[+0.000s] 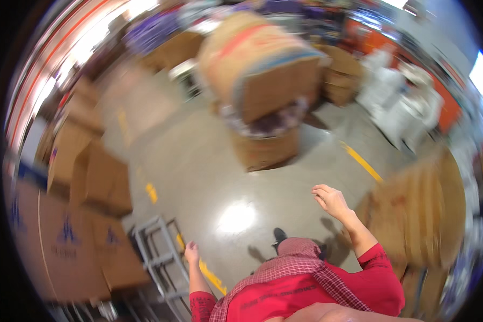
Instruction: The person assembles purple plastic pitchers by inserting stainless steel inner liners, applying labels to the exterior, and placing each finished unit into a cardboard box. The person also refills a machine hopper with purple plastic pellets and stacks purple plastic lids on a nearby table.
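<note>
Grey frame (pixel 160 260) near left fingers (pixel 191 248), cardboard (pixel 413 209) near right fingers (pixel 320 191)

Near me on the left stands a grey metal frame (pixel 162 261) of rails and crossbars. Close on my right stands a bulky brown cardboard carton (pixel 413 214), its side ridged with paler bands.

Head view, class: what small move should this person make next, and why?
Perhaps ease the left hand inward: it appears just right of the grey metal frame, so swinging outward might knock it, though depth is hard to judge.
</note>
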`<state>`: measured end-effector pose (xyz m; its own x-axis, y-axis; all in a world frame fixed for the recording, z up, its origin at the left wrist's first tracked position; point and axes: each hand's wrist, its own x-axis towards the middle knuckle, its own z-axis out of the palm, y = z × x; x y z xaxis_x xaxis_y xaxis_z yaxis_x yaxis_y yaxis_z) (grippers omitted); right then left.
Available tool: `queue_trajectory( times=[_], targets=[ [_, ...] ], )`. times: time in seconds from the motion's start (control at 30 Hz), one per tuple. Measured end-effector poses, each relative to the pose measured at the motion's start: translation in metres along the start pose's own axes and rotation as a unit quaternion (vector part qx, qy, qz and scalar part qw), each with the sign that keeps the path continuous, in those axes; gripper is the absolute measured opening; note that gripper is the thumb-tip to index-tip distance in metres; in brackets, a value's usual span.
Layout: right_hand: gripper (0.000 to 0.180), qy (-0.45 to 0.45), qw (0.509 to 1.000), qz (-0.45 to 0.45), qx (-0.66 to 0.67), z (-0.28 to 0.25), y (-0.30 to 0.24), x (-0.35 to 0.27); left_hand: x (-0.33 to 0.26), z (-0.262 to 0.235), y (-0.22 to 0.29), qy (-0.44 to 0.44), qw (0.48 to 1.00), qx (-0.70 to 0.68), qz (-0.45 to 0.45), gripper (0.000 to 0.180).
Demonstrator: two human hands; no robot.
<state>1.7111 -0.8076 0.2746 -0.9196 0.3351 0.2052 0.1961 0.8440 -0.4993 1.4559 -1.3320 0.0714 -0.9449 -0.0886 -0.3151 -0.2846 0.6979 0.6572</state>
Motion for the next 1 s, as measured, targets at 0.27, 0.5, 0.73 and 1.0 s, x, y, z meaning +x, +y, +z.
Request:
queue_trajectory(
  times=[0.27, 0.5, 0.73, 1.0],
  targets=[
    [0.028, -0.318, 0.867, -0.372, 0.097, 0.218, -0.211, 0.35, -0.143, -0.164, -0.213, 0.074, 0.911, 0.01, -0.406, 0.038],
    [0.034, -0.446, 0.818, -0.352, 0.091, 0.354, -0.285, 0.516, 0.172, -0.147, -0.065, -0.119, 0.936, 0.039, -0.328, 0.039],
    [0.033, -0.331, 0.927, -0.162, 0.076, 0.39, -0.227, 0.7, 0.672, -0.155, 0.233, -0.098, 0.946, -0.262, 0.166, 0.032],
    [0.036, -0.279, 0.932, -0.104, 0.207, 0.441, -0.218, 0.947, 0.9, -0.147, 0.339, -0.169, 0.978, -0.11, 0.053, 0.036]
  ],
)
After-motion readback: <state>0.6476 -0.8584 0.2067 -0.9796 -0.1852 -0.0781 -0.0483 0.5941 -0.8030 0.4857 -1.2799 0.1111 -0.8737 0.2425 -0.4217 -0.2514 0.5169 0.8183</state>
